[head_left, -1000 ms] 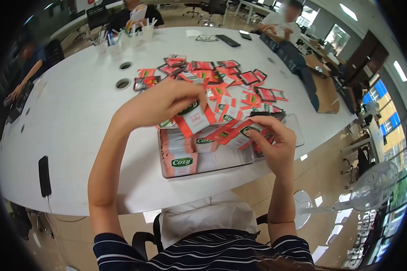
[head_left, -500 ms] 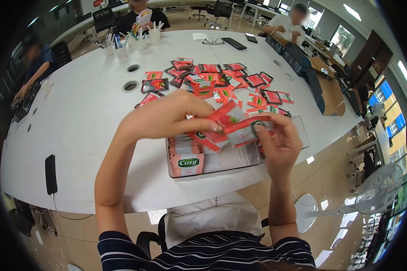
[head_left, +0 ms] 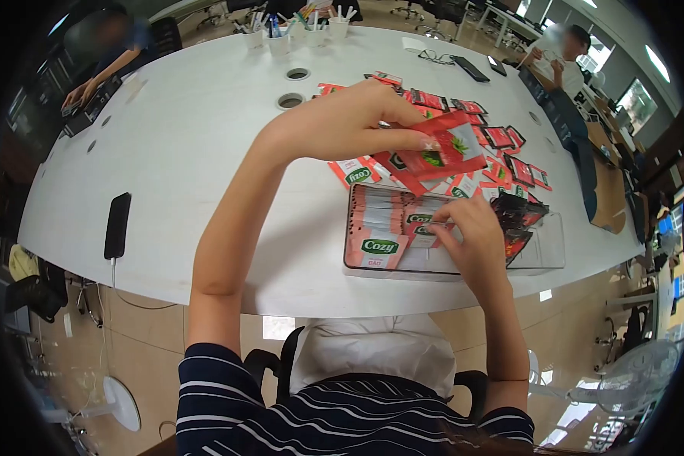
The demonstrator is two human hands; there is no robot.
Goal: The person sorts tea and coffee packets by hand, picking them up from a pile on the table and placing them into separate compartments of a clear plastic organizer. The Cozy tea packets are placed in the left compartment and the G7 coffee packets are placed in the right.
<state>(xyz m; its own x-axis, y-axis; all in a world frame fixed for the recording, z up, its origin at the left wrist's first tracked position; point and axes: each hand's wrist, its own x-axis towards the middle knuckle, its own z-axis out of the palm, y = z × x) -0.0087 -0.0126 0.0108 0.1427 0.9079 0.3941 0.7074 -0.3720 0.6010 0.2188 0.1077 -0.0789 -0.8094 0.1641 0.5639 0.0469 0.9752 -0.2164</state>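
Observation:
Over the pile, my left hand (head_left: 357, 125) pinches a few red-and-white sachets (head_left: 462, 144) with a green plant print. My right hand (head_left: 475, 232) is down in a clear plastic box (head_left: 551, 247), its thumb and fingers closed on a pink "Cozy" sachet (head_left: 419, 234). Beside that sachet, the box's left compartment holds a tight row of upright pink sachets (head_left: 376, 247). Black-and-red sachets (head_left: 518, 209) stand farther right in the box, partly behind my right hand. Loose red sachets (head_left: 501, 137) lie heaped beyond the box, some hidden by my left hand.
White cups of pens (head_left: 279, 44) stand at the far edge, with glasses (head_left: 437, 57) and phones (head_left: 471, 68) to their right. A black phone (head_left: 117, 226) on a cable lies left. Opened cardboard boxes (head_left: 608, 182) line the right edge. Other people sit around the table.
My right hand has moved down into the box with a sachet. My left hand keeps the other sachets, raised over the pile. The view has shifted, so the table appears farther right.

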